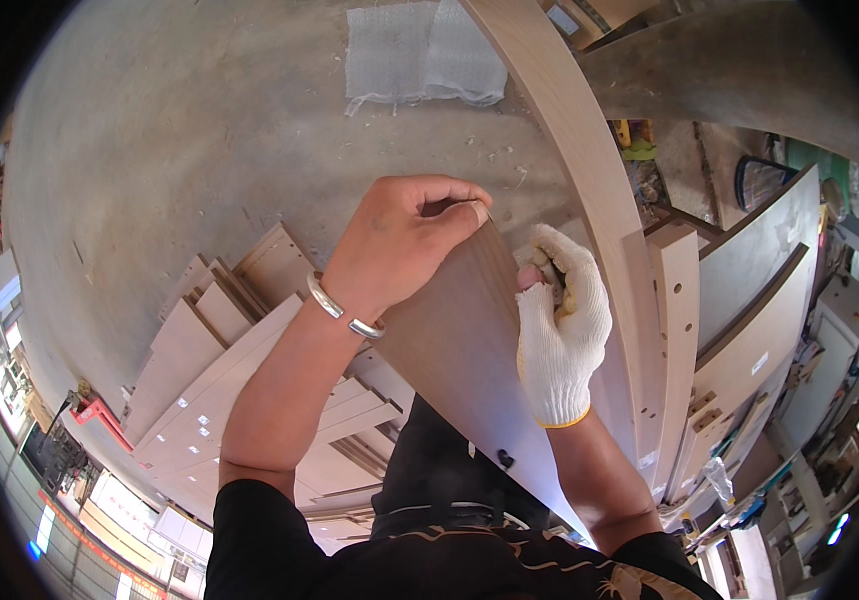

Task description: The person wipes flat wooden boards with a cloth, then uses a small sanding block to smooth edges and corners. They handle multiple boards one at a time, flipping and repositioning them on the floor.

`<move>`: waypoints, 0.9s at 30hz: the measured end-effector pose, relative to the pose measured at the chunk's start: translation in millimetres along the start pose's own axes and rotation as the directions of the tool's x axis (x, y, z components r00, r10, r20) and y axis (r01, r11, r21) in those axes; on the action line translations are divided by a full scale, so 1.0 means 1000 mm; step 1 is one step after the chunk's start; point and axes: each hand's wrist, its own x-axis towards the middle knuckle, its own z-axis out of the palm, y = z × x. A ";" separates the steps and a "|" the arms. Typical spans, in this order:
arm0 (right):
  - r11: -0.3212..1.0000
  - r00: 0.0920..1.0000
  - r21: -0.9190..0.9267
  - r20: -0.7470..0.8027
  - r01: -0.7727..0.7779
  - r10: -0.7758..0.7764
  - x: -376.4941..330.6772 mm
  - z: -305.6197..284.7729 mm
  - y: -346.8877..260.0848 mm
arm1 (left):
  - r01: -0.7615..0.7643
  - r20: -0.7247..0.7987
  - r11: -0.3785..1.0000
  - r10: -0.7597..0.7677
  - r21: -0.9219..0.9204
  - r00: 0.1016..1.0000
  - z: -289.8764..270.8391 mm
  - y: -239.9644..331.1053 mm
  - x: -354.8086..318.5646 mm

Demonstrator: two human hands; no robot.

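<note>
Hands: left hand (pixel 405 235) grips panel (pixel 460 350) top edge; gloved right hand (pixel 562 330) pinches right edge.

— Any labels or packaging in this workshop scene?

— A few. A small white rectangular sticker (pixel 759 362) sits on the face of a brown wooden panel leaning at right. Another small white label (pixel 647 459) clings low on the edge of the upright boards beside it.

— And wrapping?

— A crumpled sheet of whitish bubble wrap (pixel 422 52) lies on the concrete floor at top centre. A clear plastic bag (pixel 720 480) hangs near the lower right.

— Screens or signs?

— None can be made out.
</note>
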 end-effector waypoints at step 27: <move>0.865 0.836 -0.066 0.228 -0.497 0.498 0.033 -0.008 -0.021 | 0.231 0.222 0.947 -0.182 -0.222 0.958 -0.010 -0.001 0.006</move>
